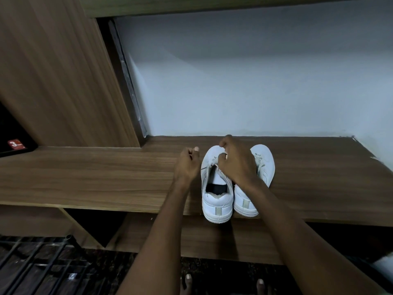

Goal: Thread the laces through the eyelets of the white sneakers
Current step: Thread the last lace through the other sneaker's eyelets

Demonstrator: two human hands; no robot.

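Observation:
Two white sneakers stand side by side on a wooden shelf (106, 179), heels toward me. The left sneaker (215, 201) is the one being laced, and a thin white lace (205, 167) runs out of its left side. My left hand (187, 165), to the left of that shoe, pinches the end of this lace with curled fingers. My right hand (236, 160) lies over the lacing area of the left sneaker and pinches lace there. It also hides much of the right sneaker (263, 162), whose toe and heel show.
The shelf's front edge runs just under the sneakers' heels, with an open compartment below. A white wall (255, 81) rises behind and a wooden side panel (59, 81) stands at the left. A black metal rack (38, 262) sits on the floor at lower left. My toes show at the bottom edge.

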